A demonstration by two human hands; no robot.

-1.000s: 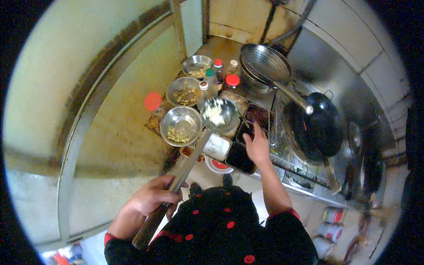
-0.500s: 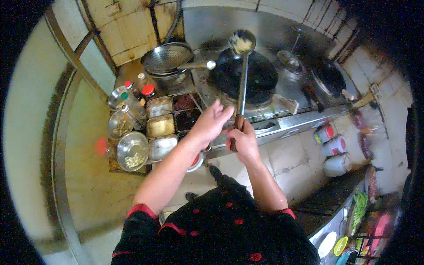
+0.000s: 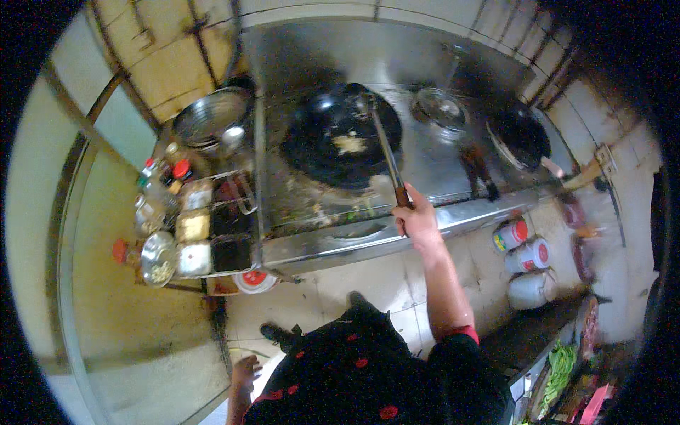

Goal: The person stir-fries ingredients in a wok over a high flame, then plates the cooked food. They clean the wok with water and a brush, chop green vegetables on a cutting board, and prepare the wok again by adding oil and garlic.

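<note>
My right hand (image 3: pixel 418 221) is wrapped round the brown wooden handle of a long ladle (image 3: pixel 389 154). The ladle's metal shaft reaches away over a black wok (image 3: pixel 312 145) on the stove, and its bowl is at the wok's far side, hard to make out against the dark metal. A small heap of pale chopped food (image 3: pixel 349 144) lies in the wok. Low at my left side hangs my left hand (image 3: pixel 246 372), away from the stove; its fingers look loosely apart, and I see nothing held in them.
Left of the wok stand a strainer (image 3: pixel 212 117), a seasoning tray (image 3: pixel 230 251), bottles (image 3: pixel 159 188) and a steel bowl (image 3: pixel 172 246) of chopped pieces. Rightward are a round metal lid (image 3: pixel 439 110) and another wok (image 3: pixel 520 138). Plastic tubs (image 3: pixel 528 255) sit on the floor; green vegetables (image 3: pixel 559 372) lie lower right.
My left hand has dropped from beside the ladle to my left side. The ladle has come down, and the pale food from its bowl is now in the wok. The view has shifted.
</note>
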